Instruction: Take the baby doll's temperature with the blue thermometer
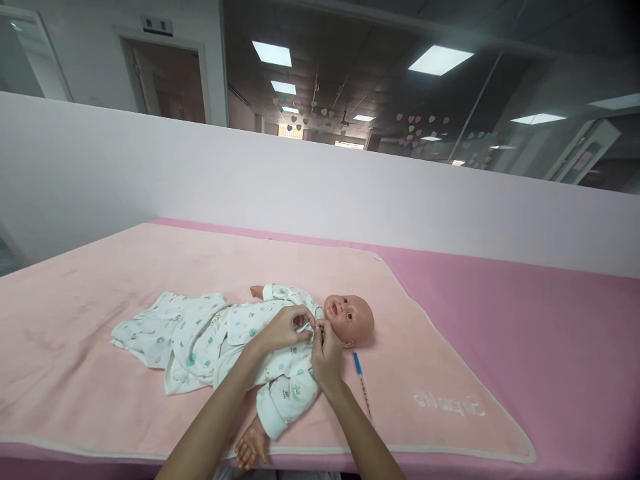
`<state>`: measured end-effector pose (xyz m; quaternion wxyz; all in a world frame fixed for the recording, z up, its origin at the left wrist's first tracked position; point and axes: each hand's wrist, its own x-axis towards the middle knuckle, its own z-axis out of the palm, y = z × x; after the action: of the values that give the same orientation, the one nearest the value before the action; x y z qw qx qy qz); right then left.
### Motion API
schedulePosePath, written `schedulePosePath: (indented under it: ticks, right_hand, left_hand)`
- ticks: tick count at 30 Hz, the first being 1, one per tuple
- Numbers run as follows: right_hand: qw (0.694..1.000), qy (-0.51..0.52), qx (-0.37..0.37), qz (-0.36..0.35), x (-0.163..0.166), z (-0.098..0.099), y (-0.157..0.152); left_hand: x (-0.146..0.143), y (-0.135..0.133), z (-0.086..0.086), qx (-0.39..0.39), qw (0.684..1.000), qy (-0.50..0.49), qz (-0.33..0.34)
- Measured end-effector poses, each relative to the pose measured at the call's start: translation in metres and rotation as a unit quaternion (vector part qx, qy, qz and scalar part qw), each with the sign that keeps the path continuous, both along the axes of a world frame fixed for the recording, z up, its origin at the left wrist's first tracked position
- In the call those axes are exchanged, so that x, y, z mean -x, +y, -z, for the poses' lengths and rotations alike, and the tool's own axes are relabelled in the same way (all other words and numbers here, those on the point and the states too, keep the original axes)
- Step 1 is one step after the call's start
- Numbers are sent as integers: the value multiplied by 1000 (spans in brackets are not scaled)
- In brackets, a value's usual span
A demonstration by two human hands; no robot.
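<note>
A baby doll (353,319) lies on its back, its head to the right. It wears a white long-sleeved baby top (290,363) with small green prints, and matching trousers (195,337) cover its legs. At the doll's neck, my left hand (293,327) pinches the top's collar edge between thumb and forefinger. My right hand (326,350) is closed on the same collar, its fingertips touching those of the left. Whatever fastening sits between the fingertips is too small to make out.
Under the doll spreads a pale pink blanket (430,360) with a white border, on a darker pink mat (560,320). A thin blue-capped stick, like a thermometer (363,383), lies beside the doll's head. Behind stands a low white wall (320,180) with glass above.
</note>
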<state>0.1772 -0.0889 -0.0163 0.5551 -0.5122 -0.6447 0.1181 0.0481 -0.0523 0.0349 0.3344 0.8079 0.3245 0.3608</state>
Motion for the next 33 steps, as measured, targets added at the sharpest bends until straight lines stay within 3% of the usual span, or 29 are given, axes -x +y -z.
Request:
schedulePosePath:
  ticks: [12,21,25,30,33]
  right_hand:
    - [998,43,-25,28,2,1,0]
    - [995,-36,-81,38,2,-2,-1]
    - [993,-66,-83,42,2,-2,-2]
    - [989,-115,-76,61,3,-3,-3]
    - [987,-128,-70,63,3,-5,-4]
  left_hand:
    - [5,3,-2,63,997,-17,30]
    - [6,6,1,86,995,-48,-9]
    - [3,5,5,72,995,-54,-35]
    - [-1,0,6,1,995,-19,-99]
    - [1,0,3,-18,995,-2,-99]
